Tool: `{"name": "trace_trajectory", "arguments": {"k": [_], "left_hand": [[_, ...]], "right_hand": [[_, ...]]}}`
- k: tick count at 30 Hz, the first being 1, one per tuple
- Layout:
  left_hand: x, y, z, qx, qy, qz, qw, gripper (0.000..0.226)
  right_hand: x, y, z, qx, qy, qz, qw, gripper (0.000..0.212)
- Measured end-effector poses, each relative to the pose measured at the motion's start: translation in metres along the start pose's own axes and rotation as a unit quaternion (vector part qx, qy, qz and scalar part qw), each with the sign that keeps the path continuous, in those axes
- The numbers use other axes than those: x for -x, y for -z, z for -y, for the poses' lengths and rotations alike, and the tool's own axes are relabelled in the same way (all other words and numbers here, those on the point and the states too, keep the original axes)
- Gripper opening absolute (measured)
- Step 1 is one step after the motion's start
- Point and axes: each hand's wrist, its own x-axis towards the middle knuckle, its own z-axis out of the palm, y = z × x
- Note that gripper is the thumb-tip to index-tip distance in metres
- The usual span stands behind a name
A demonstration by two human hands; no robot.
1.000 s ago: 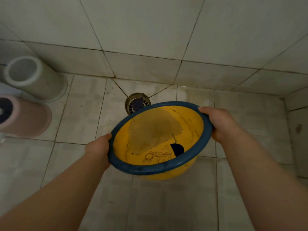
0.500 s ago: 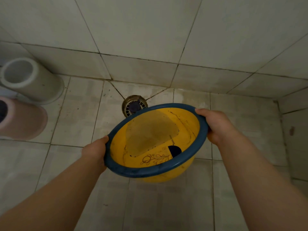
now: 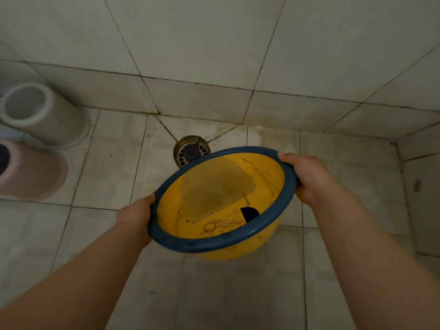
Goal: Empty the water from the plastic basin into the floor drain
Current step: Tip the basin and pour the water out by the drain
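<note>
A yellow plastic basin with a dark blue rim (image 3: 166, 241) hangs in the air above the tiled floor, tilted away from me toward the far left. Murky water (image 3: 214, 186) pools against its far inner wall. My left hand (image 3: 135, 215) grips the rim on the left and my right hand (image 3: 307, 177) grips it on the right. The round floor drain (image 3: 188, 150) lies just beyond the far rim, which covers the drain's near edge. No water shows over the rim.
A white cylindrical container (image 3: 40, 113) and a pink one (image 3: 31, 170) stand on the floor at the left. Tiled walls (image 3: 214, 44) meet the floor right behind the drain, and another wall closes the right side.
The basin has tipped a little further toward the drain and the water has shifted toward its far wall. Both hands keep the same hold on the rim.
</note>
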Motion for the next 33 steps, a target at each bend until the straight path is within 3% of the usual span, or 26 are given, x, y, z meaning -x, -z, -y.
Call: {"name": "trace_trajectory", "arguments": {"k": [33], "left_hand": [[0.001, 0.0005, 0.0013, -0.012, 0.002, 0.009, 1.0, 0.053]], "right_hand": [[0.0009, 0.001, 0.0032, -0.009, 0.007, 0.007, 1.0, 0.011]]}}
